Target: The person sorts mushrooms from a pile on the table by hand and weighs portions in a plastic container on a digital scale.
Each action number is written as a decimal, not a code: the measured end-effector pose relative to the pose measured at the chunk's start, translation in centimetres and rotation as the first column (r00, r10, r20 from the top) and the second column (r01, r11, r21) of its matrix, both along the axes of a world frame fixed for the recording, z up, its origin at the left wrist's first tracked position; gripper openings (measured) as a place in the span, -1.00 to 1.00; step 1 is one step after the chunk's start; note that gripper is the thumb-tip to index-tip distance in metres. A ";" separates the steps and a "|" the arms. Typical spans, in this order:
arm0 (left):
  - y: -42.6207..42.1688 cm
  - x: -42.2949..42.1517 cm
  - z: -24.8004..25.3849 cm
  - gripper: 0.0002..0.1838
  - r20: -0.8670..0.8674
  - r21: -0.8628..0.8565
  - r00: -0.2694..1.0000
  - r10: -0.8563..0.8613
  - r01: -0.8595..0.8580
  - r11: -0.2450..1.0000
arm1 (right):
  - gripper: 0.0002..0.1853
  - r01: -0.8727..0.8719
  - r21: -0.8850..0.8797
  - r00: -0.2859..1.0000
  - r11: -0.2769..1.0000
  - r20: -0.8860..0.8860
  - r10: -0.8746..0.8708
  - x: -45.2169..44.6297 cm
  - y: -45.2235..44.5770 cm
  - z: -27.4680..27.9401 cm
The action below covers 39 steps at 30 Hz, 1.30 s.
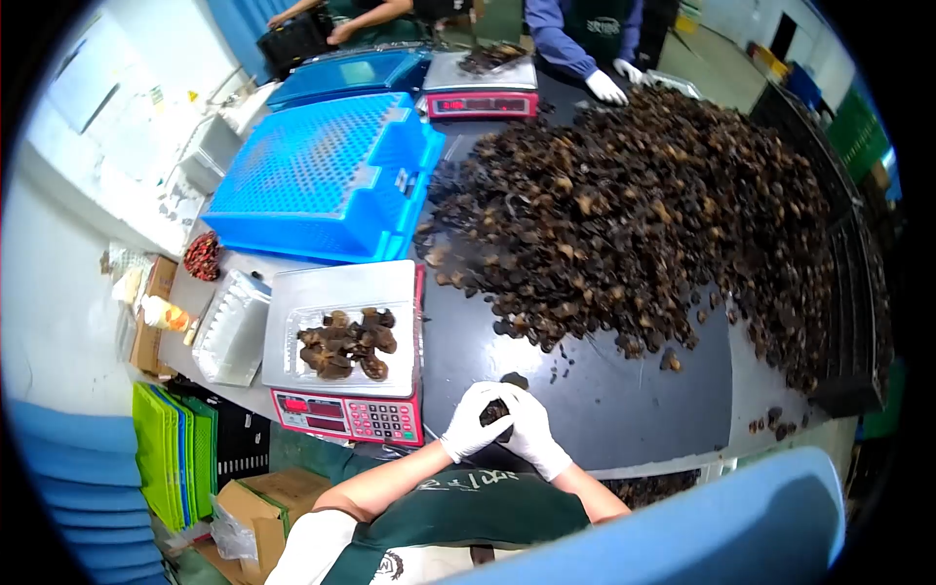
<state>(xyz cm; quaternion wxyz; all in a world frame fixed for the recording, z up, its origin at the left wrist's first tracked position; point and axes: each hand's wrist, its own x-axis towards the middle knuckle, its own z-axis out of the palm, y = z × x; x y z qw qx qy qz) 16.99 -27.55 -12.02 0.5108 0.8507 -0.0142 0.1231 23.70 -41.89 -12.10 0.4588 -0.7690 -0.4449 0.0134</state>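
Observation:
Both my hands wear white gloves and meet close to my body, at the table's near edge. My left hand curls its fingers round a dark brown mushroom. Pressed against the same piece is my right hand, its fingers bent in from the other side. Another dark mushroom shows just beyond the fingertips; whether a hand touches it I cannot tell. To the left, a clear plastic tray with several brown mushrooms rests on a red-rimmed digital scale.
A large mushroom heap covers the table's far and right parts. Blue crates stand at left, beside stacked clear trays. Another scale is at the back, near a co-worker's gloved hands. Black crates line the right.

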 end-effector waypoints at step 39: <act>25.6 -5.7 8.1 -0.78 0.222 0.333 0.731 0.646 -0.679 0.654 | -0.15 -0.498 -0.129 0.850 0.858 0.122 0.512 4.5 26.5 10.3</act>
